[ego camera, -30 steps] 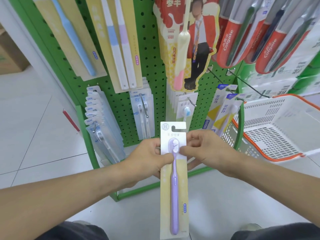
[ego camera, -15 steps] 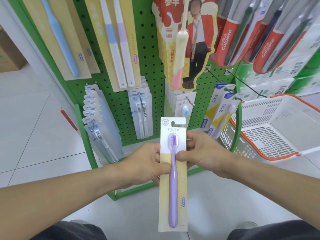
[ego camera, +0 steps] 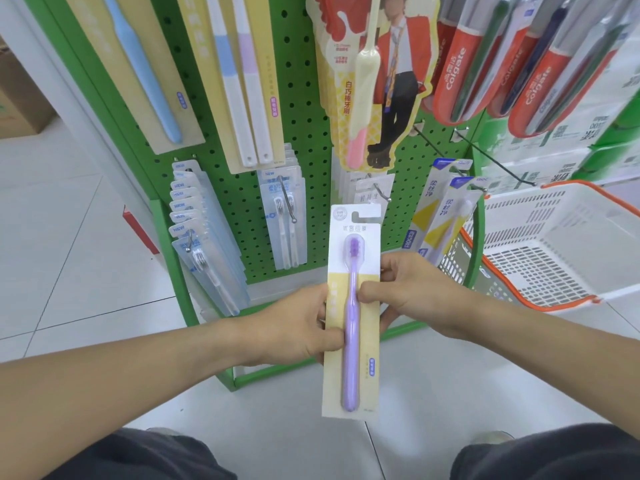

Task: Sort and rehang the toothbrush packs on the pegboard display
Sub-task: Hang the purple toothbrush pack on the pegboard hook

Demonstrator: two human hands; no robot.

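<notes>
The left hand (ego camera: 294,327) pinched the left edge of a purple toothbrush pack (ego camera: 351,306), its thumb laid across the front of the card near the handle and its fingers curled behind. The right hand (ego camera: 412,292) pinched the opposite edge a little higher, thumb pressed on the front just beside the purple handle, fingers wrapped round the back. Between them the pack stood nearly upright in the air, brush head up, free of any hook, its hang slot at the top close in front of the lower part of the green pegboard (ego camera: 304,81). Directly behind the slot hung a short row of white packs on a hook (ego camera: 375,192). To the left of that, clear twin-brush packs (ego camera: 285,216) hung on a peg, and further left a long fanned row of clear packs marked NEW (ego camera: 197,230) crowded another. Above them hung a blue toothbrush pack (ego camera: 145,64) and a yellow twin pack (ego camera: 239,81) with blue and lilac bands. A cut-out card pack with a cream and pink brush (ego camera: 363,91) hung at the centre, red Colgate packs (ego camera: 502,57) at the upper right. Blue-and-yellow packs (ego camera: 446,209) hung at the board's right edge, just beside a white shopping basket with an orange rim (ego camera: 554,251).
</notes>
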